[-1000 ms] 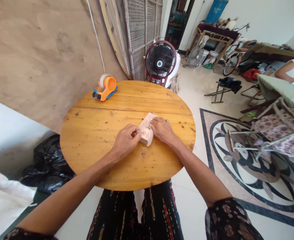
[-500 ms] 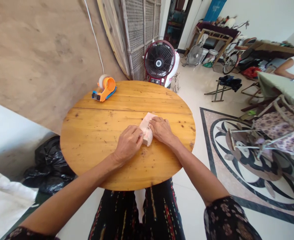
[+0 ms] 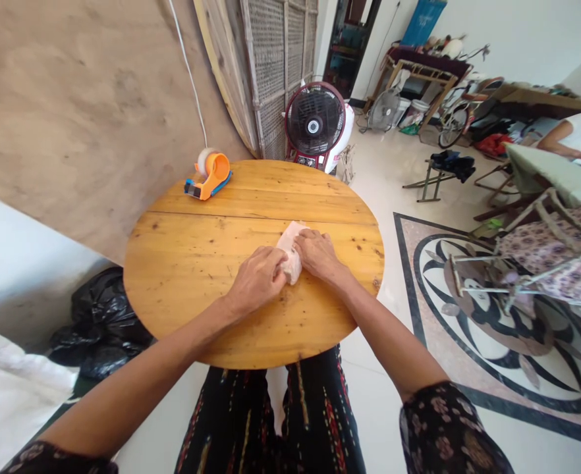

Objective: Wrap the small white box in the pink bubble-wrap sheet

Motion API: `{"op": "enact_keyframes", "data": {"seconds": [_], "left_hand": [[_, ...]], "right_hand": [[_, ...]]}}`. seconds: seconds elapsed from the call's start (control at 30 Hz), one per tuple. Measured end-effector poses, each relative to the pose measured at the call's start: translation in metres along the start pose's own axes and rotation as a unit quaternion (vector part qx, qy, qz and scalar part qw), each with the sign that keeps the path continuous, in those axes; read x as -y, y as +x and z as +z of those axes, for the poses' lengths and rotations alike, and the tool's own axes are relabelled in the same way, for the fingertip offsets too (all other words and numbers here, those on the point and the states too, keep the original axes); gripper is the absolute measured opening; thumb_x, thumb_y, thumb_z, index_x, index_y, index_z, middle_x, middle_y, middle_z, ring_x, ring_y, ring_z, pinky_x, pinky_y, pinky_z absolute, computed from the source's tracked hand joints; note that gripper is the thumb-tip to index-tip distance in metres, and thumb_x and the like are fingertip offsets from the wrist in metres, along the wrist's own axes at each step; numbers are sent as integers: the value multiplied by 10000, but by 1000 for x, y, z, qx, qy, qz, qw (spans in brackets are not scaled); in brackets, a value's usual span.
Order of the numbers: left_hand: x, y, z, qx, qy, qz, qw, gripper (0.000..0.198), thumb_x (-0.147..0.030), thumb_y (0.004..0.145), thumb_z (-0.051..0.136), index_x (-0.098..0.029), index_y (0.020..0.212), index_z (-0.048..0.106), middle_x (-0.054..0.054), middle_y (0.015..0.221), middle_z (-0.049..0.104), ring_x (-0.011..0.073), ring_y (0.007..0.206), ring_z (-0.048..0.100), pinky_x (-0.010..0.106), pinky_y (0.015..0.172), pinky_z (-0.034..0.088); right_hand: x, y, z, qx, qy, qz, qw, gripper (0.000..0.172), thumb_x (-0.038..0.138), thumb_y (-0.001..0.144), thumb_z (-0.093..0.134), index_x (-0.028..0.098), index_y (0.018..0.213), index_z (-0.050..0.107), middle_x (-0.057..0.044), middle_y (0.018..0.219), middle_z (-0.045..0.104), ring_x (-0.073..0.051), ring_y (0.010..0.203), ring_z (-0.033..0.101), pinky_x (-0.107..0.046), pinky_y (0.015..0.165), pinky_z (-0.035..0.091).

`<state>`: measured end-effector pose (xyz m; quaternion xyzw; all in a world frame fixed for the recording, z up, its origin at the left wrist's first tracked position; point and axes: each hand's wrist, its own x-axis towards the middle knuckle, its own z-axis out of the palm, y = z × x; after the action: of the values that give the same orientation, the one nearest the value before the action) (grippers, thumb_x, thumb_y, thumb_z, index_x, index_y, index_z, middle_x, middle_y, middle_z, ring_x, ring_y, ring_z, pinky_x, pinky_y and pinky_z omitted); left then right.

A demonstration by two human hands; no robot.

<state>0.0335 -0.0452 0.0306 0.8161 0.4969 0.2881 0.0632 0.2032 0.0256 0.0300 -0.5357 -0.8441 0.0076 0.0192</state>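
Note:
A small pale pink wrapped packet (image 3: 291,247) lies near the middle of a round wooden table (image 3: 196,263). My left hand (image 3: 257,279) presses against the packet's near left end, its fingers curled over it. My right hand (image 3: 317,255) lies on the packet's right side with the fingers closed on the wrapping. Most of the packet is hidden under the two hands.
An orange tape dispenser (image 3: 208,175) stands at the table's far left edge. A red floor fan (image 3: 317,125) stands behind the table, black bags (image 3: 100,319) lie on the floor at left. Another person's arm (image 3: 564,139) rests on a table at far right.
My left hand has slid rightward over the packet's near end, covering more of it. My right hand has stayed on the packet.

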Motion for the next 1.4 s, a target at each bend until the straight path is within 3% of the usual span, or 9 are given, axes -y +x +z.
{"op": "enact_keyframes", "data": {"seconds": [0.13, 0.27, 0.47, 0.63, 0.9, 1.0, 1.17, 1.3, 1.4], "left_hand": [[-19, 9, -11, 52, 26, -45, 997, 92, -273, 757, 581, -191, 790, 555, 56, 821, 623, 225, 822, 570, 322, 704, 441], [-30, 19, -8, 69, 75, -74, 992, 313, -471, 809, 565, -186, 679, 563, 84, 778, 600, 263, 866, 571, 332, 684, 436], [-20, 24, -1, 77, 53, -100, 991, 205, -223, 793, 480, -186, 595, 519, 55, 685, 562, 202, 721, 548, 292, 598, 355], [-20, 25, -3, 72, -5, -142, 987, 186, -203, 732, 473, -189, 549, 449, 23, 630, 542, 156, 597, 482, 282, 569, 311], [-21, 29, -10, 89, -60, -215, 971, 148, -208, 687, 497, -190, 544, 462, -16, 538, 503, 128, 518, 435, 263, 529, 273], [-17, 29, -9, 82, -92, -207, 971, 23, -197, 683, 517, -193, 663, 509, -27, 593, 542, 132, 549, 474, 255, 538, 307], [-6, 26, -7, 96, -170, -176, 965, 355, -164, 714, 500, -220, 1064, 517, -53, 701, 583, 121, 579, 513, 237, 559, 357], [-2, 26, -8, 111, -159, -140, 971, 354, -154, 739, 481, -219, 1081, 544, -53, 675, 554, 119, 572, 482, 235, 560, 354], [0, 28, -9, 113, -151, -114, 975, 243, -140, 737, 476, -196, 931, 612, -33, 669, 555, 121, 601, 484, 232, 572, 362]], "right_hand": [[1, 1, 1, 1, -8, -1, 1000, 382, 301, 997, 295, 174, 1040, 652, -135, 1206, 603, -279, 1083, 525, -418, 846, 364], [1, 0, -1, 8, -3, 10, 1000, 351, 293, 989, 324, 168, 1057, 646, -138, 1209, 600, -278, 1099, 517, -420, 860, 370], [0, -6, 3, -29, 28, 2, 999, 381, 335, 1000, 300, 168, 1085, 632, -131, 1231, 593, -263, 1101, 515, -401, 873, 376], [-4, -5, 8, -50, 53, 3, 997, 383, 337, 998, 301, 178, 1097, 635, -116, 1263, 587, -260, 1121, 514, -400, 892, 369], [-6, -4, 11, -61, 97, 11, 993, 390, 327, 1005, 283, 205, 1126, 633, -91, 1299, 576, -226, 1160, 502, -375, 910, 341], [-5, -4, 13, -73, 99, 14, 992, 375, 333, 1002, 305, 203, 1117, 637, -89, 1293, 581, -225, 1165, 498, -374, 918, 331], [-3, -3, 15, -68, 85, 16, 994, 372, 356, 998, 324, 200, 1128, 635, -98, 1305, 574, -230, 1169, 497, -381, 920, 329], [-4, -2, 15, -67, 86, 22, 994, 367, 375, 991, 350, 201, 1136, 640, -98, 1314, 577, -235, 1173, 498, -381, 931, 328], [-4, -1, 14, -70, 95, 23, 993, 348, 372, 978, 389, 198, 1132, 648, -97, 1309, 585, -242, 1178, 500, -382, 932, 333]]}}
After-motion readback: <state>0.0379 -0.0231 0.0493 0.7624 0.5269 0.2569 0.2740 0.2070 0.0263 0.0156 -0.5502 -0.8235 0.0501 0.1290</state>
